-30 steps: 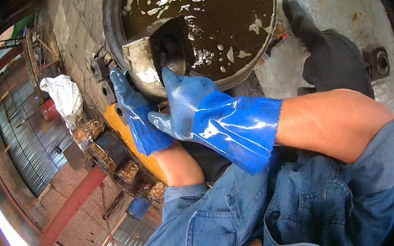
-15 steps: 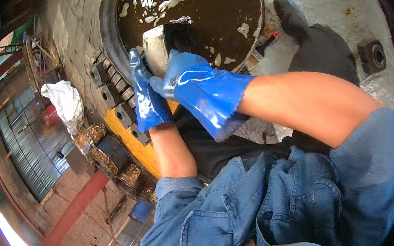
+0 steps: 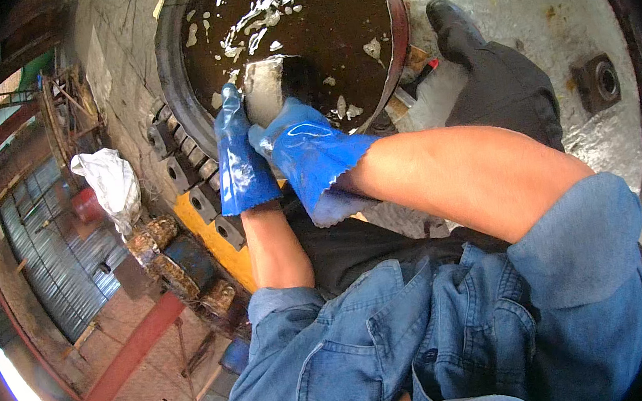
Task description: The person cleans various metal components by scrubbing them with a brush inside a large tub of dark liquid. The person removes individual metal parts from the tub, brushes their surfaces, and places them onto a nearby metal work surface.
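Both my hands wear long blue rubber gloves and hold a squarish metal block (image 3: 264, 86) over a round tub (image 3: 174, 79) of dark brown liquid (image 3: 346, 24). The block has a pale, shiny top face and a dark right side. My left hand (image 3: 231, 120) grips its left edge, thumb and fingers pointing away from me. At its near right edge, my right hand (image 3: 292, 123) is closed around it; most of those fingers are hidden beneath the glove and block. Whether the block's underside touches the liquid I cannot tell. Whitish foam patches float on the surface.
Several dark blocks with round holes (image 3: 203, 202) line the tub's left side by a yellow board (image 3: 235, 257). Another holed block (image 3: 598, 82) lies on the floor at right. My dark-booted foot (image 3: 452, 21) is beside the tub. A white cloth sack (image 3: 109, 181) stands left.
Both hands and the block have shifted slightly, and the block now appears smaller and lower at the liquid. The view has moved a little. My grip stays on the block.
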A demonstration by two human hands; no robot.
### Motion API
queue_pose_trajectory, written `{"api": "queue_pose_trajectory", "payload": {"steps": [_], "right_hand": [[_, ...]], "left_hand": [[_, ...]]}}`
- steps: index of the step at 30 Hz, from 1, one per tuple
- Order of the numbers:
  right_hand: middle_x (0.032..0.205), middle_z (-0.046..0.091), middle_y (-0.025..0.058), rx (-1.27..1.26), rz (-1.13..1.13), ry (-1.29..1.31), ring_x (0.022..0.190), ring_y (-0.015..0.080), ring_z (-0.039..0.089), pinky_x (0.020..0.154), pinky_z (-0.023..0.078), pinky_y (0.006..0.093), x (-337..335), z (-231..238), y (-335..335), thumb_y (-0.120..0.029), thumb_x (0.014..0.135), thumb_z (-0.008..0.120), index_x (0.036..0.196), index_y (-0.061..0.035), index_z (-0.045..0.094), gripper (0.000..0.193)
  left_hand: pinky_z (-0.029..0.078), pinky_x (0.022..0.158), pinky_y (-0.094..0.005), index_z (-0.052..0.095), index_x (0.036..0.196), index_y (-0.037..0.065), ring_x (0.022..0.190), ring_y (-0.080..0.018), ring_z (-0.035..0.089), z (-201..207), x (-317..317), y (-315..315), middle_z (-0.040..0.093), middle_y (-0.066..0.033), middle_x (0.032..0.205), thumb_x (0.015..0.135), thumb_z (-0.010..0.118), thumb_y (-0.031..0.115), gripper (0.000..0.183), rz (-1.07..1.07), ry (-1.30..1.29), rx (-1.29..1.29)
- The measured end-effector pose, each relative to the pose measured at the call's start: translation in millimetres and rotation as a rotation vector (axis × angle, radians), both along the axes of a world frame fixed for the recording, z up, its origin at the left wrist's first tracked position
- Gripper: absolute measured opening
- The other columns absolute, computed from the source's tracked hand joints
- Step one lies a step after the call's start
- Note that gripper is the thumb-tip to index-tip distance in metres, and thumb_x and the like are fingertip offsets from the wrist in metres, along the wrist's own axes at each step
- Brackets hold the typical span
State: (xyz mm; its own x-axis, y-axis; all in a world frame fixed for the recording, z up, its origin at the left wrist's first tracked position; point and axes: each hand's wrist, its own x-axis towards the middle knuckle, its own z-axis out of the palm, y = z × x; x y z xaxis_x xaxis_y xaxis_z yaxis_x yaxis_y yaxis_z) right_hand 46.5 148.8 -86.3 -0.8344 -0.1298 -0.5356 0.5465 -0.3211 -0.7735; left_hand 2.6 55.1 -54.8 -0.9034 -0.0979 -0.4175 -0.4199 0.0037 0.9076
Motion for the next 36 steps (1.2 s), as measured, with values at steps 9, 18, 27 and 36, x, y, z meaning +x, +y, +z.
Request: {"api": "queue_pose_trajectory", "payload": {"steps": [9, 18, 27, 36], "right_hand": [[0.09, 0.074, 0.0212, -0.159, 0.18, 0.255, 0.083, 0.0326, 0.071, 0.073, 0.054, 0.0442, -11.0, 27.3, 23.3, -0.024, 0.09, 0.067, 0.095, 0.0009, 0.077, 0.027], [0.084, 0.071, 0.0168, 0.044, 0.252, 0.408, 0.078, 0.0277, 0.066, 0.071, 0.052, 0.0421, -8.2, 31.8, 25.1, -0.026, 0.091, 0.067, 0.092, 0.0014, 0.076, 0.029], [0.078, 0.068, 0.0125, 0.105, 0.299, 0.601, 0.073, 0.0228, 0.061, 0.07, 0.05, 0.0401, -11.4, 14.4, -0.9, -0.027, 0.092, 0.067, 0.089, 0.0018, 0.076, 0.03], [0.072, 0.065, 0.0074, 0.083, 0.308, 0.628, 0.067, 0.0179, 0.056, 0.067, 0.047, 0.0379, -19.5, 25.8, 14.6, -0.028, 0.093, 0.067, 0.086, 0.0022, 0.075, 0.033]], "left_hand": [[0.058, 0.078, -0.0355, 0.073, 0.115, -0.001, 0.086, -0.0232, 0.07, 25.8, -11.3, -25.5, 0.075, -0.0129, 0.102, 0.104, 0.057, 0.054, 0.058, 0.096, 0.108, 0.007], [0.058, 0.076, -0.0349, 0.073, 0.114, -0.001, 0.085, -0.0226, 0.07, 31.8, -0.9, -37.7, 0.075, -0.0125, 0.101, 0.105, 0.057, 0.052, 0.056, 0.131, 0.131, 0.011], [0.057, 0.075, -0.0344, 0.074, 0.112, -0.001, 0.084, -0.022, 0.07, 23.1, 18.6, -79.9, 0.075, -0.0121, 0.099, 0.105, 0.057, 0.05, 0.055, 0.132, 0.169, -0.125], [0.057, 0.074, -0.0339, 0.074, 0.11, -0.001, 0.082, -0.0213, 0.07, 20.7, 37.9, -90.5, 0.075, -0.0116, 0.098, 0.105, 0.057, 0.049, 0.053, 0.13, 0.213, -0.125]]}}
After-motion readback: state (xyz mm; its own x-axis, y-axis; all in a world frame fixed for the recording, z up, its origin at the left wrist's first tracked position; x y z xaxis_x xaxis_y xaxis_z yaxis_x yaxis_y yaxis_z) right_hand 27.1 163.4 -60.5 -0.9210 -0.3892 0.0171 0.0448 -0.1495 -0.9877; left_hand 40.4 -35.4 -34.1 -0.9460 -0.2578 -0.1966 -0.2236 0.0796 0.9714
